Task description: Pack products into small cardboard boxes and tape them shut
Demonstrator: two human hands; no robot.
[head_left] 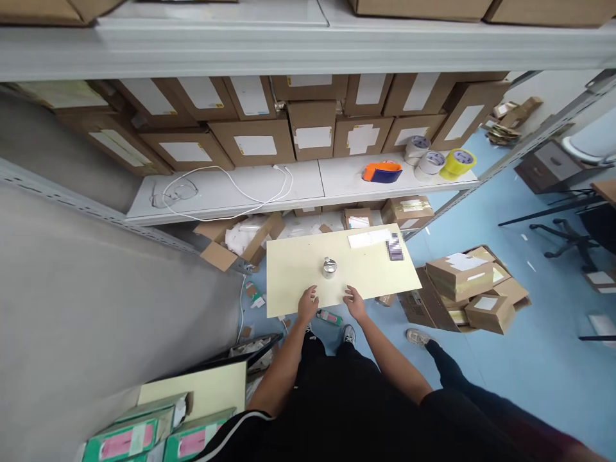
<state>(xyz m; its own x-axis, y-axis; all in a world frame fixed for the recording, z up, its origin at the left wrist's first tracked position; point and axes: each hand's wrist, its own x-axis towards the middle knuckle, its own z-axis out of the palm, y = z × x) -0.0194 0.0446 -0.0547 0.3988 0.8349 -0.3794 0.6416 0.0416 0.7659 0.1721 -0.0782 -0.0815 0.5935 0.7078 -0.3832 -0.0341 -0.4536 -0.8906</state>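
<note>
The canister [330, 268], small, round and shiny silver, stands near the middle of the pale table [293, 269], untouched by either hand.

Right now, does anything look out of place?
Yes. A green-and-pink box lies on the floor near the shoes, where it might get kicked, and a white cable sprawls loosely across the shelf.

The grey shelving unit [289, 56] is flanked on its left by a grey wall [120, 282]. To its right, on the blue floor [474, 208], a drawer cabinet [546, 168], a desk [607, 190] and a black wheeled chair [601, 228] are placed.
</note>
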